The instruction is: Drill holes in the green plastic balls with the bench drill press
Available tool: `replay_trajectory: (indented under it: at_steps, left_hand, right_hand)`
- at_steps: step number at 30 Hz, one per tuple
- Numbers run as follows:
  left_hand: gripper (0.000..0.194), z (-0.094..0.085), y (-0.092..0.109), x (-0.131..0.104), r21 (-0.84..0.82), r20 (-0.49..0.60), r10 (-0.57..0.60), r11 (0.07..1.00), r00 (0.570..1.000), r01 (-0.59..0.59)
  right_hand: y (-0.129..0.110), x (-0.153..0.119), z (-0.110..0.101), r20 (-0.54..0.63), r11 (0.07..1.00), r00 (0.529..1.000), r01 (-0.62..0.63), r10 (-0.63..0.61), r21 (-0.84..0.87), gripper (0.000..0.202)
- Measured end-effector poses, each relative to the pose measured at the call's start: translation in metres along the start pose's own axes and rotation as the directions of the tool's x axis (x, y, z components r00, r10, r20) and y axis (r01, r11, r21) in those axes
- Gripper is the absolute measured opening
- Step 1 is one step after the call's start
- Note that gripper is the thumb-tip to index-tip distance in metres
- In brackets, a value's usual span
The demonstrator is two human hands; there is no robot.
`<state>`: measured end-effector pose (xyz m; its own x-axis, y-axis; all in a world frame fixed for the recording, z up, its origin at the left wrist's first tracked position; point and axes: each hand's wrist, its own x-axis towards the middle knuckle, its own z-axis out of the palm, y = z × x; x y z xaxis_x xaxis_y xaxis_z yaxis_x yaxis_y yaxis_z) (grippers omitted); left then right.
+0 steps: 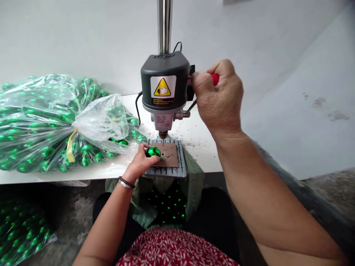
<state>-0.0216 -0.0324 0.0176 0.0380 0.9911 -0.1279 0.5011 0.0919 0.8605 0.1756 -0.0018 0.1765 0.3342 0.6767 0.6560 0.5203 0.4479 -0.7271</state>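
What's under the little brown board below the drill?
A striped grey plate pokes out around the brown board. I can't see directly underneath because the board covers it; the left hand and green ball hide more.

Glossy ball [154,152], matt board [171,159], polished metal column [164,27], crinkled, shiny plastic bag [100,117].

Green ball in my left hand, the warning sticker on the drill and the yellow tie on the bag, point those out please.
Green ball [154,152]: head view, on its shiny side.
Warning sticker [163,87]: head view, on its triangle.
Yellow tie [71,147]: head view, on its hanging strip.
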Motion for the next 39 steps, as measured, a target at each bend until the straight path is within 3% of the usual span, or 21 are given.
replay_trajectory:
  at_steps: [3, 8, 16, 22, 28, 33, 39]
  left_hand:
    - [0.070, 0.008, -0.013, 0.010, -0.127, -0.063, 0.038, 0.991, 0.997, -0.045]
    - [0.063, 0.024, -0.023, 0.022, -0.228, -0.098, 0.125, 0.963, 0.987, -0.144]
    - [0.051, 0.027, -0.017, 0.022, -0.094, -0.168, 0.084, 0.990, 0.982, -0.101]
    - [0.050, 0.030, -0.015, 0.024, 0.067, -0.125, 0.201, 0.979, 0.972, -0.193]
    - [0.056, 0.033, -0.006, 0.026, 0.344, -0.022, 0.348, 0.883, 0.937, -0.320]
    - [0.060, 0.033, -0.008, 0.025, 0.262, 0.022, 0.303, 0.918, 0.953, -0.298]
    - [0.056, 0.040, -0.015, 0.023, 0.158, -0.062, 0.280, 0.950, 0.958, -0.267]
  right_hand:
    - [-0.003, 0.000, -0.001, 0.001, 0.998, 0.998, -0.059, 0.059, 0.011, 0.031]
    - [-0.006, -0.001, -0.002, 0.005, 0.997, 0.998, -0.070, 0.070, -0.012, 0.030]
    - [-0.006, -0.001, -0.003, 0.027, 0.998, 0.997, -0.066, 0.067, -0.017, 0.032]
    - [-0.006, -0.002, -0.004, 0.038, 0.999, 0.998, -0.050, 0.051, -0.014, 0.030]
    - [-0.007, -0.001, -0.004, 0.037, 0.998, 0.998, -0.055, 0.056, -0.027, 0.030]
    - [-0.005, -0.003, -0.004, 0.028, 0.998, 0.999, -0.039, 0.040, -0.041, 0.030]
    - [-0.004, -0.007, -0.004, 0.011, 0.999, 1.000, -0.017, 0.018, -0.036, 0.028]
